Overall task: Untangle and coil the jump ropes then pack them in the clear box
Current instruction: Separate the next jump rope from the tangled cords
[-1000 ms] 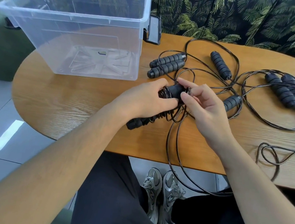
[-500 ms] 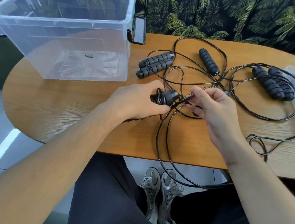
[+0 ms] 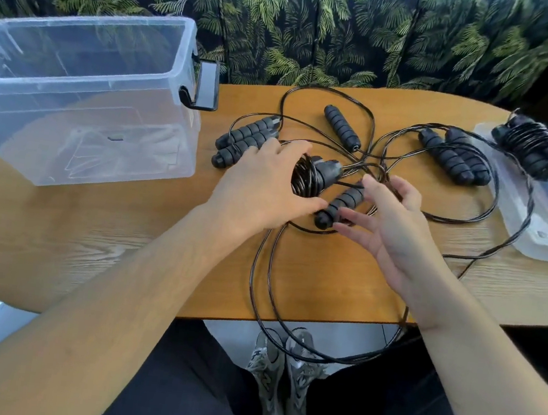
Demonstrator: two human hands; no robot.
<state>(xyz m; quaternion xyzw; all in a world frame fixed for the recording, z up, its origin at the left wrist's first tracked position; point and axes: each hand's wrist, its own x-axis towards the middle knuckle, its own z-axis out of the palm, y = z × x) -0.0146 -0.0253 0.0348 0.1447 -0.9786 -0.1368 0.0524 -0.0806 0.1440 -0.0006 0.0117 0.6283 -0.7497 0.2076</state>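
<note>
Rope: because it is thin and bendy, the rope (image 3: 259, 274) flops; hold the fat handle (image 3: 341, 202).
Left hand (image 3: 261, 188): grips the wound bundle (image 3: 307, 177).
Right hand (image 3: 390, 228): spread, holding nothing.

one clear box (image 3: 86, 98), one lid (image 3: 540, 219), seven loose handles (image 3: 341, 127), two hands (image 3: 261, 185).

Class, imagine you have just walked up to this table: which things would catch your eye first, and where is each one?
First, the two hands at the table's centre: the left hand grips a partly coiled jump rope, while the right hand hovers open beside a loose foam handle. Around them black cords sprawl in tangled loops, some hanging over the wooden table's near edge. At far left stands the large clear box, with no rope in it.
</note>
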